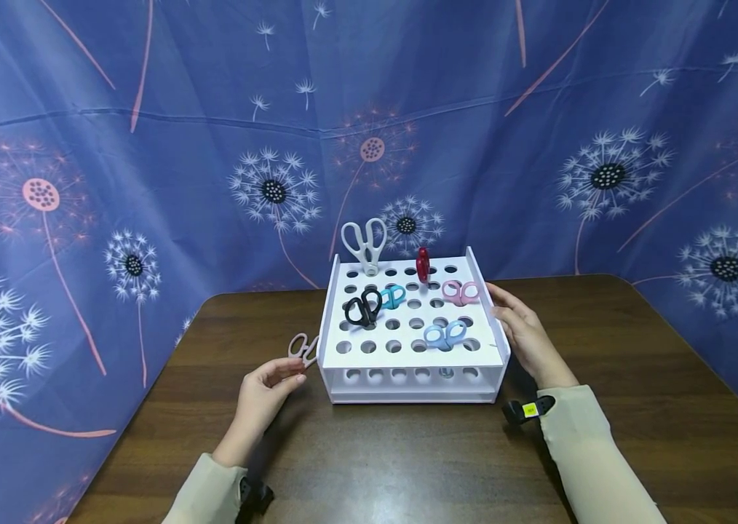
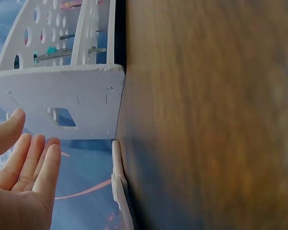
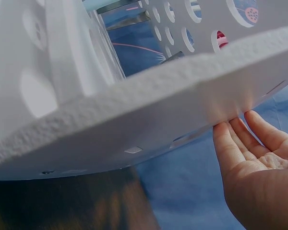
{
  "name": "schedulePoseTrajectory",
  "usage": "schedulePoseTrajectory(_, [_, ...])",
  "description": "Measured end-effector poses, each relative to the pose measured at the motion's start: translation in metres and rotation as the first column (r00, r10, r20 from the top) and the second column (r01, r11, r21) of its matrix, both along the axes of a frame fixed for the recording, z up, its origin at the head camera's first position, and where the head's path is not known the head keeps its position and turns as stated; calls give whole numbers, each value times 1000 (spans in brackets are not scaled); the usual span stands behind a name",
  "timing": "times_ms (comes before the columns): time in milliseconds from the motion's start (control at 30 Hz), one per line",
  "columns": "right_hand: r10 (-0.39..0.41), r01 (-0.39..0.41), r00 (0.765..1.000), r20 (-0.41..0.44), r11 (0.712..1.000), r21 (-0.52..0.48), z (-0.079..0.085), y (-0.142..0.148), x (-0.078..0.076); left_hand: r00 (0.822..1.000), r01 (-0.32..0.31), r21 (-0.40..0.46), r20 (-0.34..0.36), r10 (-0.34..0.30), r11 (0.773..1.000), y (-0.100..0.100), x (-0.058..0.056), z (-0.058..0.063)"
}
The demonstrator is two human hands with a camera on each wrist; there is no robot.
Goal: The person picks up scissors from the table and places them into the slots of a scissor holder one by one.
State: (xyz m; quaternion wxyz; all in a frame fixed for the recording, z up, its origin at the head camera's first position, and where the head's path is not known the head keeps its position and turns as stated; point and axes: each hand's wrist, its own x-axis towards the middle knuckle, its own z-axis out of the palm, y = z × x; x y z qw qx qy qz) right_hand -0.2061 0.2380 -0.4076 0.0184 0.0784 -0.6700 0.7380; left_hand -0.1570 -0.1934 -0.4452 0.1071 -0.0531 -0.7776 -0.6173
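A white rack (image 1: 382, 358) with rows of round holes stands on the table. Upright in its holes are white scissors (image 1: 372, 256), red scissors (image 1: 423, 265), black scissors (image 1: 364, 308), teal scissors (image 1: 392, 297), pink scissors (image 1: 461, 292) and light blue scissors (image 1: 445, 335). Pale pink scissors (image 1: 303, 349) lie on the table just left of the rack. Beside them is my left hand (image 1: 266, 399), thumb and fingers apart with nothing between them in the left wrist view. The fingertips of my right hand (image 3: 259, 158) touch the rack's right side panel, fingers fairly straight.
The brown wooden table (image 1: 375, 466) spreads out in front of the rack and to both sides. Behind it hangs a blue cloth (image 1: 474, 145) with a dandelion print. A black wrist device (image 1: 529, 410) sits by my right sleeve.
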Motion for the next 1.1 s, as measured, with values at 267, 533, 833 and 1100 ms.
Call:
schedulePoseTrajectory(267, [19, -20, 999, -34, 1000, -17, 0, 0, -1, 999, -26, -60, 34, 28, 998, -5, -15, 2])
schedulePoseTrajectory(533, [26, -27, 999, -43, 999, -20, -2, 4, -1, 999, -21, -89, 30, 23, 996, -5, -33, 5])
schedulePoseTrajectory(833, [33, -34, 999, -42, 999, -29, -2, 1, -1, 997, -45, -269, 51, 61, 962, -6, -41, 8])
schedulePoseTrajectory(1100, [36, -38, 998, -47, 998, -39, -2, 1, -1, 996, -14, -345, 81, 45, 938, -6, -50, 12])
